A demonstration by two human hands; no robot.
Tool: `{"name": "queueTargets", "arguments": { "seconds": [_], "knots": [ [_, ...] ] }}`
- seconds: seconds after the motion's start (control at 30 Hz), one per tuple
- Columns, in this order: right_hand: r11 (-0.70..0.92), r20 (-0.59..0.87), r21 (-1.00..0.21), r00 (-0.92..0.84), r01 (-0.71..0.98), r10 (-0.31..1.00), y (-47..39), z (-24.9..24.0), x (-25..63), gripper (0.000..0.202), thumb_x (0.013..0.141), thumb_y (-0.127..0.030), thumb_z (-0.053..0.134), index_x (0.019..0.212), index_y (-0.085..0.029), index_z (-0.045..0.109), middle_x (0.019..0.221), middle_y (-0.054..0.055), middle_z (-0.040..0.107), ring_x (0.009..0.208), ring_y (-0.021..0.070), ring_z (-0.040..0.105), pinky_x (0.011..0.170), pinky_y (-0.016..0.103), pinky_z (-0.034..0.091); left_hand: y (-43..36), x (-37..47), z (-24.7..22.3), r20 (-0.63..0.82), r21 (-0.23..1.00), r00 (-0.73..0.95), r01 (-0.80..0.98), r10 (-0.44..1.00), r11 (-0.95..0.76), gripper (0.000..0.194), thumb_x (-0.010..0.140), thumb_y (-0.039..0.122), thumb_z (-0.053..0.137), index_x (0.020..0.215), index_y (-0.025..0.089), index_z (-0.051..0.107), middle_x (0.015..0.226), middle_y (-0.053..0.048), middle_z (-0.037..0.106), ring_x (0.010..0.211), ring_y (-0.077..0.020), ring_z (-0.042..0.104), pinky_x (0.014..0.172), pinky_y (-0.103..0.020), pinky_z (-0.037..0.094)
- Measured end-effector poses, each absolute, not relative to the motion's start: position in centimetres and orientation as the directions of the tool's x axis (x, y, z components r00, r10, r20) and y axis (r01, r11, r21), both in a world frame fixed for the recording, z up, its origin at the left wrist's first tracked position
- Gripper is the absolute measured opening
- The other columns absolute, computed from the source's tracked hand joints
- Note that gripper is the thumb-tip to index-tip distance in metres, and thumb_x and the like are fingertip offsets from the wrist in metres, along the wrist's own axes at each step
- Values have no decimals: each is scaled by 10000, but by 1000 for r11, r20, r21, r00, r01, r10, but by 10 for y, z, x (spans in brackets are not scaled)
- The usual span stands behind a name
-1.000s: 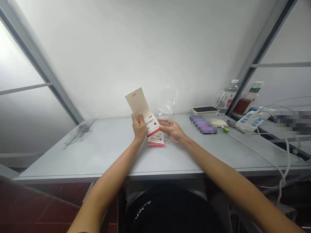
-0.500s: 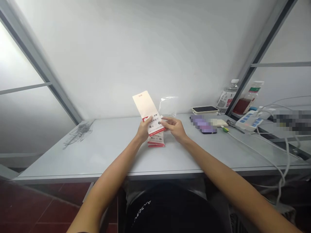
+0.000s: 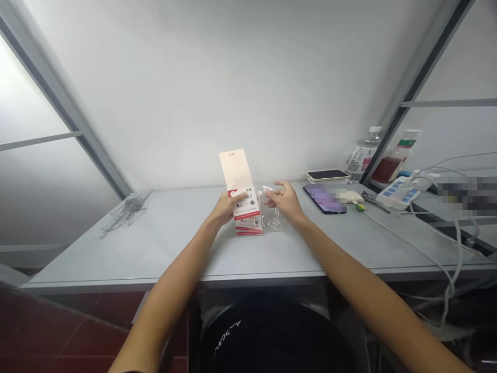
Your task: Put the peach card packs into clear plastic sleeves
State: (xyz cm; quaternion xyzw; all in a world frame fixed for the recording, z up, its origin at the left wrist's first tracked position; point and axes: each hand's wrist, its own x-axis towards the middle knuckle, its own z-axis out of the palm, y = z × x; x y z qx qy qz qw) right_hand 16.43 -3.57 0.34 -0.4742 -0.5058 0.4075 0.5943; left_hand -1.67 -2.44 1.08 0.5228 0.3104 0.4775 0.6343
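My left hand (image 3: 225,207) is closed on the left side of a printed packaging card (image 3: 236,168). The card has a cream upper flap, a white lower face with dark lettering, and a red bottom edge. Pinched by my right hand (image 3: 285,202) is a clear plastic bag (image 3: 272,223), hanging just right of the card. Its thumb and lower fingers meet on the plastic while the index finger sticks out. Beneath the held card, several similar red-edged cards (image 3: 249,232) lie stacked on the table, partly hidden.
On the right of the grey table (image 3: 174,243) lie a purple-screened phone (image 3: 325,200), another phone (image 3: 328,176), a white charger (image 3: 351,196) and a pair of scissors (image 3: 375,201). Behind them stand a bottle (image 3: 363,155) and a power strip (image 3: 404,191) with trailing cables.
The clear bag has swung from behind the card, upper right, down to hang below my right hand. The card is turned more upright, and my right hand has moved slightly away from it.
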Motion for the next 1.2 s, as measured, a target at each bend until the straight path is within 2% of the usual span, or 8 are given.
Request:
{"name": "queueTargets", "arguments": {
  "seconds": [0.13, 0.27, 0.37, 0.47, 0.7, 0.83, 1.0, 1.2],
  "knots": [
    [208, 207, -978, 168, 16, 964, -38, 2, 163, 900, 548, -430, 770, 1303, -209, 333, 783, -28, 567, 503, 119, 567, 518, 286, 510, -26, -16, 10, 131, 964, 375, -264, 918, -30, 299, 696, 297, 684, 927, 114, 636, 952, -133, 683, 839, -244, 654, 795, -418, 505],
    [225, 218, -974, 149, -36, 965, -37, 2, 163, 945, 499, -359, 810, 1304, -182, 348, 695, -53, 529, 557, 132, 562, 601, 300, 521, -27, -18, 13, 107, 968, 380, -252, 919, -9, 274, 696, 285, 681, 917, 130, 637, 952, -125, 684, 820, -242, 653, 778, -414, 507],
    [221, 204, -972, 176, -78, 963, -35, 2, 165, 937, 484, -315, 828, 1288, -175, 367, 705, -40, 558, 632, 156, 602, 677, 316, 533, -26, -19, 15, 114, 969, 352, -245, 929, -26, 285, 678, 285, 694, 897, 116, 627, 929, -128, 683, 823, -251, 651, 773, -420, 503],
    [203, 183, -970, 149, -134, 972, -34, 2, 165, 847, 521, -287, 822, 1248, -188, 398, 705, -29, 609, 670, 173, 640, 703, 327, 547, -25, -19, 16, 113, 974, 246, -218, 963, -58, 282, 645, 287, 714, 844, 112, 616, 833, -102, 683, 744, -228, 651, 741, -406, 503],
    [144, 152, -970, -26, -196, 988, -31, 2, 168, 299, 690, -287, 734, 903, -128, 598, 771, 76, 696, 720, 179, 679, 686, 276, 556, -17, -21, 11, 181, 974, 93, -154, 979, -165, 352, 614, 404, 714, 804, 126, 616, 804, -75, 671, 732, -203, 631, 700, -346, 487],
    [130, 164, -967, -146, -219, 976, -31, 2, 169, 260, 720, -320, 711, 886, -139, 625, 855, 93, 705, 739, 179, 680, 655, 269, 556, -12, -22, 9, 251, 958, -45, -133, 967, -254, 373, 639, 478, 673, 761, 132, 605, 762, -57, 652, 697, -173, 605, 628, -284, 468],
    [123, 172, -969, -224, -214, 959, -33, 3, 166, 258, 747, -343, 680, 911, -151, 627, 909, 90, 699, 763, 194, 683, 640, 280, 557, -13, -21, 7, 376, 926, -191, 36, 907, -376, 391, 705, 522, 591, 653, 135, 569, 625, -15, 578, 583, -119, 533, 530, -229, 409],
    [134, 158, -968, -103, -210, 982, -32, 0, 160, 257, 776, -313, 651, 975, -157, 602, 900, 76, 690, 687, 165, 680, 620, 266, 550, -16, -16, 4, 406, 914, -144, 41, 903, -404, 356, 714, 487, 597, 683, 133, 587, 643, -19, 592, 598, -120, 543, 547, -225, 413]
  ]
}}
